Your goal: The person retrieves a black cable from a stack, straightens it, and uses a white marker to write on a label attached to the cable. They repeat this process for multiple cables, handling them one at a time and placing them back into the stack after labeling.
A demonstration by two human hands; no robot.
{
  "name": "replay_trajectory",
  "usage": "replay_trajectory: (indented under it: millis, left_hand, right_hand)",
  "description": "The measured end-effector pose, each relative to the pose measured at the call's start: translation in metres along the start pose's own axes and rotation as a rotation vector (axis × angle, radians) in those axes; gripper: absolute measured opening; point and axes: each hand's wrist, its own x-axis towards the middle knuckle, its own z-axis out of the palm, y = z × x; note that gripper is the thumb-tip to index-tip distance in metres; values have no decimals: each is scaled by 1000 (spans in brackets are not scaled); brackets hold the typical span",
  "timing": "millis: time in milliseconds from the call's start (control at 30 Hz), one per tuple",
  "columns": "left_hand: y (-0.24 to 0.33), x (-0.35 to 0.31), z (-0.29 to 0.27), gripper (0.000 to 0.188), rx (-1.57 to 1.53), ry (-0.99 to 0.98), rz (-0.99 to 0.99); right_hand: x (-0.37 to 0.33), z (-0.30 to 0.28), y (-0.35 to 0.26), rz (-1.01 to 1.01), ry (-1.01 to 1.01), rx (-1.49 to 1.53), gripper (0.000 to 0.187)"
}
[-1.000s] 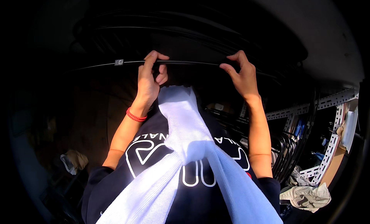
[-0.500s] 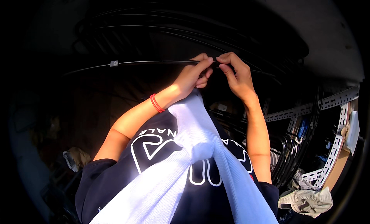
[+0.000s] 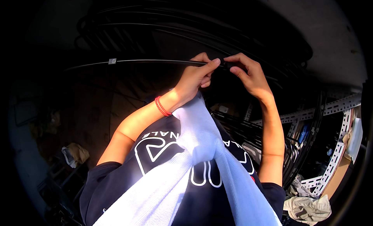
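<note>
White towel (image 3: 194, 148) knotted over my dark printed tee (image 3: 155, 163). Red band (image 3: 161, 106) on wrist. Perforated metal shelving struts (image 3: 330, 148) at right w/ dark cables (image 3: 307, 140) hanging beside; crumpled beige rag (image 3: 309, 208) below them. Another rag (image 3: 75, 154) low left.

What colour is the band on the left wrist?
Red; the wrist band shows best in the head view.

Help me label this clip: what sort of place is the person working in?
Probably a workshop or storeroom: slotted metal shelving, coils of black cable, crumpled rags. Both hands pinch a thin cable.
</note>
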Motion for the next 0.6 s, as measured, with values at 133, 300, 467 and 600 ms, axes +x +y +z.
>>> replay_trajectory:
  millis: [133,300,467,600]
  left_hand:
    - [-7,2,8,23,-15,9,-14]
    - [-16,7,30,26,0,-2,-81]
    - [-20,5,33,23,-5,-22,-39]
    - [-29,5,35,26,-53,-31,-15]
  right_hand:
    - [-9,-9,18,23,17,110,20]
    - [-11,-4,15,-25,24,80,14]
    - [-17,-7,9,-44,25,48,16]
    - [-18,-18,5,132,-124,-97,32]
